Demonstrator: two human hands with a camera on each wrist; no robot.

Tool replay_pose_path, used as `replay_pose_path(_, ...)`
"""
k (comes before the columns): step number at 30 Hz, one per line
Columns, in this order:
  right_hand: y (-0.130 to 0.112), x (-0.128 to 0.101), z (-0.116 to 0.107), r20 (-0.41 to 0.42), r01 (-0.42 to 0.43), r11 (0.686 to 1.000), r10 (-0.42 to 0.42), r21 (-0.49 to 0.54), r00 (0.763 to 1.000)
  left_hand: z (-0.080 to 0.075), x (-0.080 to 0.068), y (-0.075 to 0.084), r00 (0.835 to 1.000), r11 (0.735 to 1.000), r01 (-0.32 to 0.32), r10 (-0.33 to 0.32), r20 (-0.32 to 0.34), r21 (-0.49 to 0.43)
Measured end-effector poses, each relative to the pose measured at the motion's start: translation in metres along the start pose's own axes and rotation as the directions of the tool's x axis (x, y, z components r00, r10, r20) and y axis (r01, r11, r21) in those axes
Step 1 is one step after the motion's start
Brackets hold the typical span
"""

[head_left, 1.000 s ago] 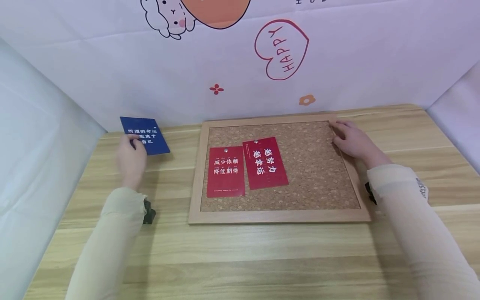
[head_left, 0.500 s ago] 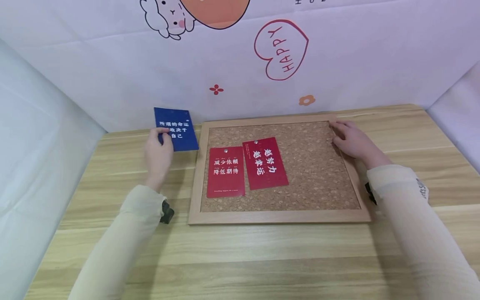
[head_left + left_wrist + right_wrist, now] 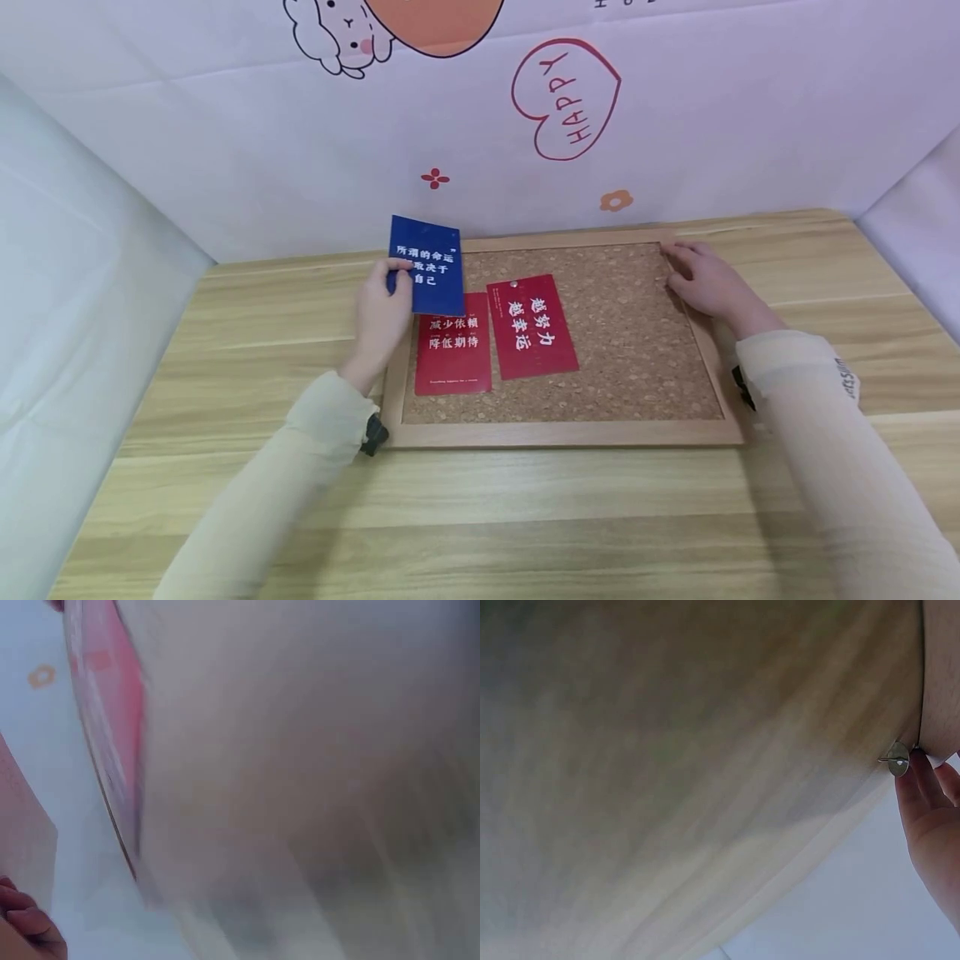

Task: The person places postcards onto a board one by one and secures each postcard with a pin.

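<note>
Head view: a blue card [image 3: 427,265] is pinched at its left edge by the left hand [image 3: 381,321], thumb on the printed face and fingers behind, and is held tilted above the upper left corner of a cork board [image 3: 637,333]. The grip at the edge appears chosen so that the white Chinese lettering stays uncovered. The card is dark blue, rectangular and stiff, with three lines of white characters. Its lower edge overlaps the top of the left red card [image 3: 453,350], which lies on the cork with a pin at its top; a second red card [image 3: 533,327], slightly rotated, lies just beside it, also pinned.

The right hand [image 3: 705,279] is laid flat, fingers relaxed, on the board's upper right frame corner, seemingly to steady it; in the right wrist view a metal pushpin [image 3: 897,759] is seen at the fingertips. The board lies on a wooden table [image 3: 525,517]. The left wrist view is blurred.
</note>
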State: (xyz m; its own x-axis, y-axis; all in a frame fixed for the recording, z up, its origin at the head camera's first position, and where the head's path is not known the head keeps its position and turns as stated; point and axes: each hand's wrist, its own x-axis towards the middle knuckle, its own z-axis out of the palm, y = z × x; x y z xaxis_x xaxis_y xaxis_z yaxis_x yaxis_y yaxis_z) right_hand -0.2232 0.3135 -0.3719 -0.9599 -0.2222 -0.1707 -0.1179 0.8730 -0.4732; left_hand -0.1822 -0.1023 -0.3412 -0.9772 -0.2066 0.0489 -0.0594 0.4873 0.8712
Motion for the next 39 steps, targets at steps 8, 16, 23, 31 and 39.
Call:
replay_pose_path(8,0.0,0.001,0.001,-0.006,0.003,1.0,-0.003,0.006,1.0,0.021,-0.009,0.012,0.995,0.999,-0.034,0.031,0.099,0.027)
replay_pose_path(16,0.001,0.003,0.0,0.003,-0.007,1.0,0.007,-0.009,1.0,0.039,-0.018,0.021,0.981,0.994,-0.023,0.003,0.193,0.102)
replay_pose_path(23,0.006,0.005,0.003,-0.015,0.01,1.0,-0.01,0.009,1.0,0.058,-0.03,0.027,0.967,0.996,-0.056,0.035,0.253,0.075)
replay_pose_path(31,0.009,0.006,0.004,-0.034,0.019,1.0,-0.019,0.012,0.999,0.081,-0.043,0.035,0.921,0.997,-0.039,0.012,0.388,0.06)
replay_pose_path(39,0.0,0.004,0.0,0.015,-0.014,1.0,0.014,-0.009,1.0,0.101,-0.05,0.044,0.848,0.998,0.063,-0.067,0.526,0.025)
